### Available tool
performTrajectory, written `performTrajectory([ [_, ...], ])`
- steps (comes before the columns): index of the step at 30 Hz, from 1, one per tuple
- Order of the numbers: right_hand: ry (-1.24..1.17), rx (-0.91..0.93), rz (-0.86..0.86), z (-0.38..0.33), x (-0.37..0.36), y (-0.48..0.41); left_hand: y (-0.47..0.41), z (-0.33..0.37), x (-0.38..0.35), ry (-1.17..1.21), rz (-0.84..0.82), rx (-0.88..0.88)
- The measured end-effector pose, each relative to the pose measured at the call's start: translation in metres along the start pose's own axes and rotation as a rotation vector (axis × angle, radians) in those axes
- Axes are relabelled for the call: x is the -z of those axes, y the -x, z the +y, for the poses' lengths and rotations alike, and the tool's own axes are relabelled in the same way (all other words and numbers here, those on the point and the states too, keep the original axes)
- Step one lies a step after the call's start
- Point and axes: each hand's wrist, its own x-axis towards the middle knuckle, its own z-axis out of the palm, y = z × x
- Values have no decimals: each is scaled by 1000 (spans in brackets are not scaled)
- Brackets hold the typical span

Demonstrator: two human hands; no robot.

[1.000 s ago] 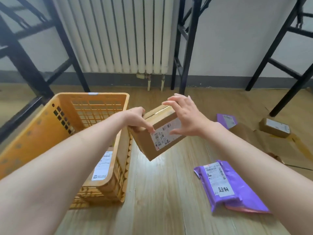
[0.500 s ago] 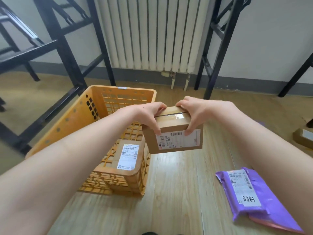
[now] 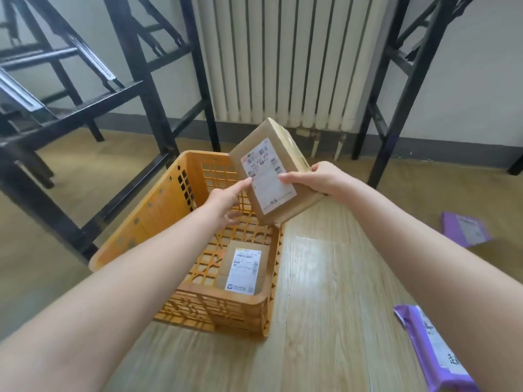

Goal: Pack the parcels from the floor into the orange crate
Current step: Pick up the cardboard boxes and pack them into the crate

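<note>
Head view: right hand (image 3: 325, 179) grips cardboard parcel (image 3: 271, 176) above orange crate (image 3: 169, 210).

Left forearm: bare from the lower frame edge up to the wrist; no sleeve, band or watch in view.
Right forearm: bare likewise; no sleeve or cuff visible.
Left hand (image 3: 226, 200): bare, ungloved; fingers slender; no rings seen; one fingertip shows a dark nail edge.
Right hand (image 3: 319, 179): bare, ungloved; no rings or bracelet seen; nails short, plain.
Markings: none visible on either arm.
Clothing: none visible in this view.
</note>
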Motion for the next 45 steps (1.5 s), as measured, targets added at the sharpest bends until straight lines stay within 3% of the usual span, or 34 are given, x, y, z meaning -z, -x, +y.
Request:
performTrajectory([
  [6, -263, -95, -180, -16, -76, -10, -18, -1, 41, 29, 183, -153],
  [10, -343, -207, -344, -15, -122, -19, -36, -20, 77, -129, 280, -145],
  [15, -377, -242, -415, -8, -183, -28, -53, -41, 117, -418, 298, -189],
  [23, -75, -252, -431, 12, -252, -40, -74, -80, 137, -829, 245, -72],
  [33, 203, -277, -478, 23, -277, -37, -81, -106, 142, -1026, 144, 125],
  [40, 451, -208, -589, 22, -289, -27, -80, -107, 140, -1318, -23, 252],
  [45, 503, -151, -630, 24, -289, -23, -80, -108, 138, -1337, -175, 358],
])
